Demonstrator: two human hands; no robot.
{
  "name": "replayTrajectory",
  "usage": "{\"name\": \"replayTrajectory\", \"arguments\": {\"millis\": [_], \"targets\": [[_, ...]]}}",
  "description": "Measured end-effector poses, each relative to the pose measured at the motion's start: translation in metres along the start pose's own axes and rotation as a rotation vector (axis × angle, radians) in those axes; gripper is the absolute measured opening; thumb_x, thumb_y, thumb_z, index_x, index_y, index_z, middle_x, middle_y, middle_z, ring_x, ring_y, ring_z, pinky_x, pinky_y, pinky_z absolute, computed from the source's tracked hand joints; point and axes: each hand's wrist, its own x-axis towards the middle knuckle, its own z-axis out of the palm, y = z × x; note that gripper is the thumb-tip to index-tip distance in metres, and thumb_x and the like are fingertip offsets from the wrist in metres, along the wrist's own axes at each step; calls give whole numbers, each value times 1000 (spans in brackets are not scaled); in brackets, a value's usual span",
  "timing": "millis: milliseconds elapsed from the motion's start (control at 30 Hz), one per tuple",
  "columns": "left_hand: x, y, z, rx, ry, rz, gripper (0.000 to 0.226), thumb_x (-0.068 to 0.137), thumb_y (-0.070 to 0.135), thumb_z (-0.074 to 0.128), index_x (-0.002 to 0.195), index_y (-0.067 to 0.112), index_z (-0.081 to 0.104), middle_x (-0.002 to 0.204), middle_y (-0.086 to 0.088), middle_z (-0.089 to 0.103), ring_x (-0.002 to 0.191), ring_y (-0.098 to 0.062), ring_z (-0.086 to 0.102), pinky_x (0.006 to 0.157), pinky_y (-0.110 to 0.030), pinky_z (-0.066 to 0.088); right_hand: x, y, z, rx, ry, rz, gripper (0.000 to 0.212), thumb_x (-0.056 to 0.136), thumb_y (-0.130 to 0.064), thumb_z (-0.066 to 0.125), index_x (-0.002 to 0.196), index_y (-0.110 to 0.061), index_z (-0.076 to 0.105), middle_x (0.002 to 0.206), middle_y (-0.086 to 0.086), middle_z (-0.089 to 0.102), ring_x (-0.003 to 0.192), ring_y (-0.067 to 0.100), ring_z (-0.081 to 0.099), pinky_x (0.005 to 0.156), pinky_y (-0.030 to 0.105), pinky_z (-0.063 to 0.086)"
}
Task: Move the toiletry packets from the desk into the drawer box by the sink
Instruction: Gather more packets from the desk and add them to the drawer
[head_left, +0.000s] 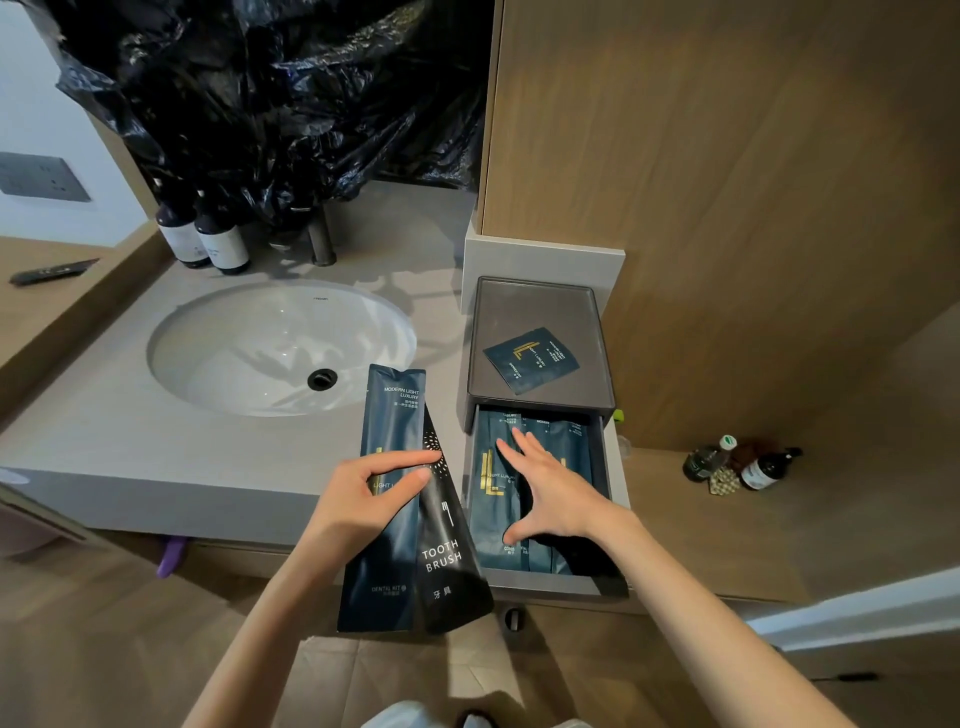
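My left hand (363, 493) grips two long dark packets: a blue dental kit packet (387, 519) and a black toothbrush packet (449, 551), held upright in front of the counter edge. The grey drawer box (540, 312) stands right of the sink with its drawer (605, 467) pulled out. Several dark blue packets (491, 473) lie inside the drawer. My right hand (550, 488) is spread flat over them, fingers straight, touching the packets. A small square blue packet (530, 358) lies on the box's lid.
A white sink (234, 353) with a dark drain is set in the grey counter (104, 415). Two dark bottles (208, 234) and a tap (322, 239) stand behind it, under black plastic sheeting. Small bottles (743, 462) sit on the wooden shelf at right.
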Motion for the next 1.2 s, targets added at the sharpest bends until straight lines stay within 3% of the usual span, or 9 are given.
{"name": "replayTrajectory", "arguments": {"millis": [267,400,533,600,667,833,933,1067,1200], "targets": [[1,0,-1,-20,11,-1,24,86,9,67,97,30,73,92,33,69,98,12,62,83,0,42,28,-1,3,-125,-81,52,132,56,-55,84,153,-31,-1,160,-1,-20,148,27,-15,114,64,15],[2,2,2,-21,-13,13,25,87,9,65,98,30,72,93,35,68,99,12,61,82,0,41,25,-5,-1,-145,-71,43,126,61,-51,83,154,-27,2,161,3,-16,148,24,-14,119,55,8],[5,1,3,11,-65,23,30,91,7,60,104,33,68,99,41,64,106,16,56,87,2,37,6,-14,-13,-39,106,11,76,85,-29,69,150,-24,29,157,1,29,146,22,21,119,46,20],[7,0,4,43,-84,32,37,92,5,57,106,38,64,101,46,60,107,21,51,89,4,34,-8,-22,-19,120,255,6,46,91,-25,61,136,-26,51,134,-6,58,126,14,52,107,39,41],[9,1,7,66,-96,53,43,92,4,55,112,42,57,110,43,58,112,25,45,92,5,29,-26,-36,-24,371,326,0,27,93,-25,58,119,-27,65,108,-12,70,99,7,63,92,29,50],[16,6,17,-1,-135,82,67,91,2,57,137,42,30,140,42,31,133,19,23,105,1,19,-51,-57,-24,683,305,-8,19,90,-29,62,109,-30,64,91,-12,72,85,16,68,88,26,52],[18,12,27,-54,-182,74,80,90,1,59,144,39,14,150,36,14,137,19,10,107,1,13,-54,-57,-21,826,325,74,24,84,-28,70,108,-27,63,79,-7,70,72,8,64,81,23,52],[19,18,41,-82,-189,38,88,89,2,60,146,33,-1,142,39,2,126,33,4,99,8,11,-61,-49,-19,949,304,162,22,82,-27,74,100,-20,66,69,-12,61,69,0,60,72,16,47],[22,15,46,-57,-173,-14,90,91,13,60,150,30,-5,140,41,-2,118,39,3,92,12,11,-71,-40,-18,1027,297,176,12,87,-18,68,78,-17,61,59,-10,53,56,3,50,64,22,48]]}}
